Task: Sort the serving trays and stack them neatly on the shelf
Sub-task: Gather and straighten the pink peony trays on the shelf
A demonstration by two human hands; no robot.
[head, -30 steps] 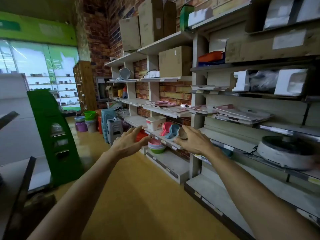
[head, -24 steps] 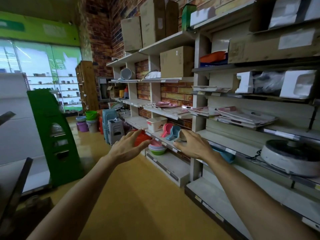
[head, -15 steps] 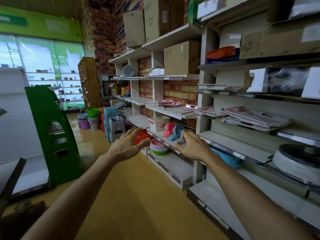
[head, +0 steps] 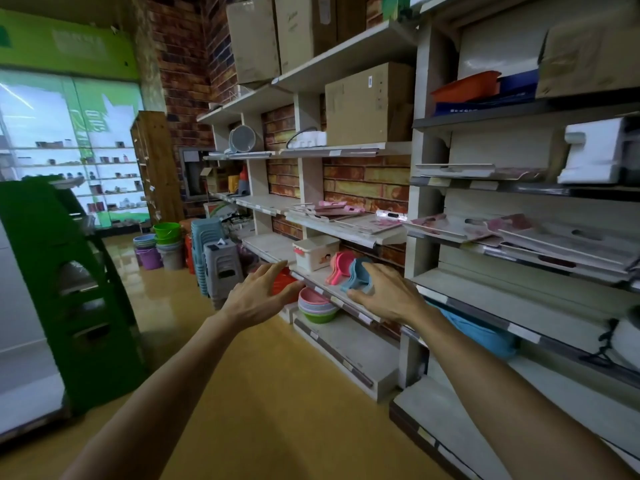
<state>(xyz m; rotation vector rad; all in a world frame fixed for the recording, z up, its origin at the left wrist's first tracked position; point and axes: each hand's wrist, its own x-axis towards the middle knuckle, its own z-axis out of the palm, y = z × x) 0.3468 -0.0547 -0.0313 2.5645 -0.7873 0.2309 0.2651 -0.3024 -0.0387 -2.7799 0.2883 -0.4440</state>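
Flat serving trays with pink prints lie scattered on the mid-height shelf: a loose pile of trays [head: 540, 240] at the right, one tray [head: 372, 223] in the middle, and pink trays [head: 332, 208] further left. More pale trays [head: 460, 169] rest one shelf up. My left hand [head: 258, 294] and my right hand [head: 388, 294] are stretched out in front of me, fingers spread and holding nothing. Both hover below the tray shelf, in front of the lower shelf edge.
Pink and blue scoops [head: 349, 270] and a white box [head: 315, 251] sit on the lower shelf. Stacked bowls [head: 317, 306], stools [head: 221, 268] and buckets [head: 166, 244] stand on the yellow floor. A green rack [head: 62, 282] stands at my left. Cardboard boxes [head: 367, 102] fill upper shelves.
The view has shifted right and closer to the shelves. Both hands stay stretched out and spread, holding nothing, at about the same spacing.
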